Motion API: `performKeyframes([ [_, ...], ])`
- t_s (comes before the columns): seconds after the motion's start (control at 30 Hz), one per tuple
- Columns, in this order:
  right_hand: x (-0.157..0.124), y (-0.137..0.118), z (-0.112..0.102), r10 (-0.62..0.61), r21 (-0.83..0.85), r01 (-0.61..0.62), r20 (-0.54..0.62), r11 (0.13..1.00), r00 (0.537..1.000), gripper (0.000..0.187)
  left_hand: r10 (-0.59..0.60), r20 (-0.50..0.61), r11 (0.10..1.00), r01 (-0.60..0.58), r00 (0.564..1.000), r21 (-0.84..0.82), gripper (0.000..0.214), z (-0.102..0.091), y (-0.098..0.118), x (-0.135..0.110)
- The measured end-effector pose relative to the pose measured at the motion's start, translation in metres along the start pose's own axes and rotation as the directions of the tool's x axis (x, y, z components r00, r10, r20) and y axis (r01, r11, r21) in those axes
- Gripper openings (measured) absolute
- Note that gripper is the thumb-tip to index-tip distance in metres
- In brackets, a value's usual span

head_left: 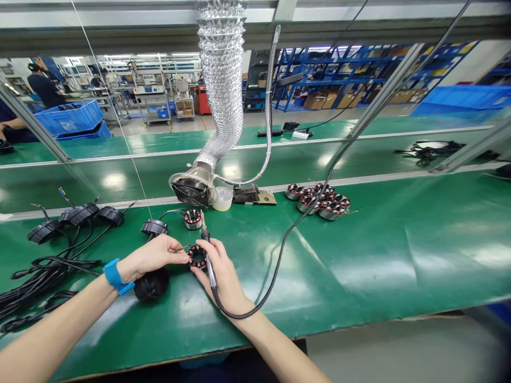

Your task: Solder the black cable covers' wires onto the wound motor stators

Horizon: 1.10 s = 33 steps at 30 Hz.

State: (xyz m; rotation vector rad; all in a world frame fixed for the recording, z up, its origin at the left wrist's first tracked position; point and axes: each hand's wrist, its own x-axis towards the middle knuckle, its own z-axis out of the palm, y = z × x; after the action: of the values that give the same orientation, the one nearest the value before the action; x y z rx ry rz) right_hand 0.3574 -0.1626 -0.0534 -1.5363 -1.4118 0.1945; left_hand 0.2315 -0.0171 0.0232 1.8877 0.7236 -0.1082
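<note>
A motor stator point(197, 257), a ring with copper windings, is between my two hands just above or on the green bench. My left hand point(162, 251), with a blue wristband, pinches at the stator's left edge, where a thin wire shows; the fingertips hide the exact grip. My right hand point(221, 268) is closed round a soldering iron point(209, 266) with its tip pointing away, while its thumb and fingers also steady the stator's right side. A second stator point(193, 219) with coloured wires stands just beyond, near the iron's tip. Beside it is a black round cap point(154, 227).
Several black caps with cables point(82, 214) lie left, and a black round part point(151, 284) is under my left wrist. A fume duct point(195, 183), tape roll point(222, 199) and soldering stand point(253, 195) are behind. Several stators point(319, 202) sit right; the iron's cord point(281, 255) loops across.
</note>
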Motion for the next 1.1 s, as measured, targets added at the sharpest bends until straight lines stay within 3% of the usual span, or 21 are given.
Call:
performKeyframes([
  [0.13, 0.0, -0.001, -0.001, -0.014, 0.001, 0.014, 0.001, 1.0, 1.0, 0.061, -0.1, 0.034, 0.993, 0.102, 0.994, -0.056, 0.042, -0.01, -0.004, -0.009],
  [0.23, 0.0, -0.002, -0.002, -0.021, -0.015, 0.022, 0.002, 1.0, 1.0, 0.06, -0.094, 0.056, 0.988, 0.1, 0.994, -0.118, 0.042, -0.015, -0.007, -0.014],
  [0.33, 0.0, -0.003, -0.002, -0.03, -0.028, 0.03, 0.002, 0.999, 1.0, 0.058, -0.101, -0.042, 0.99, 0.096, 0.994, -0.102, 0.042, -0.009, -0.006, -0.012],
  [0.43, 0.0, -0.003, -0.002, -0.029, -0.04, 0.029, -0.004, 0.999, 1.0, 0.058, -0.034, -0.151, 0.999, 0.035, 0.988, 0.002, 0.042, 0.003, 0.001, -0.007],
  [0.53, 0.0, -0.004, -0.002, -0.026, -0.048, 0.025, -0.013, 0.999, 1.0, 0.058, 0.022, -0.183, 0.998, -0.011, 0.983, 0.059, 0.045, 0.008, 0.005, -0.006],
  [0.77, 0.0, -0.003, -0.002, -0.042, -0.057, 0.041, -0.019, 0.998, 0.999, 0.059, -0.131, -0.035, 0.978, 0.124, 0.991, -0.166, 0.046, -0.008, -0.005, -0.012],
  [0.87, 0.0, -0.003, -0.001, -0.038, -0.065, 0.037, -0.017, 0.997, 0.999, 0.059, -0.13, -0.125, 0.985, 0.113, 0.984, -0.133, 0.044, -0.005, -0.004, -0.011],
  [1.1, 0.0, -0.003, -0.003, -0.023, -0.047, 0.021, -0.038, 0.999, 0.999, 0.059, 0.061, -0.323, 0.998, -0.05, 0.945, 0.042, 0.036, 0.0, 0.005, 0.004],
])
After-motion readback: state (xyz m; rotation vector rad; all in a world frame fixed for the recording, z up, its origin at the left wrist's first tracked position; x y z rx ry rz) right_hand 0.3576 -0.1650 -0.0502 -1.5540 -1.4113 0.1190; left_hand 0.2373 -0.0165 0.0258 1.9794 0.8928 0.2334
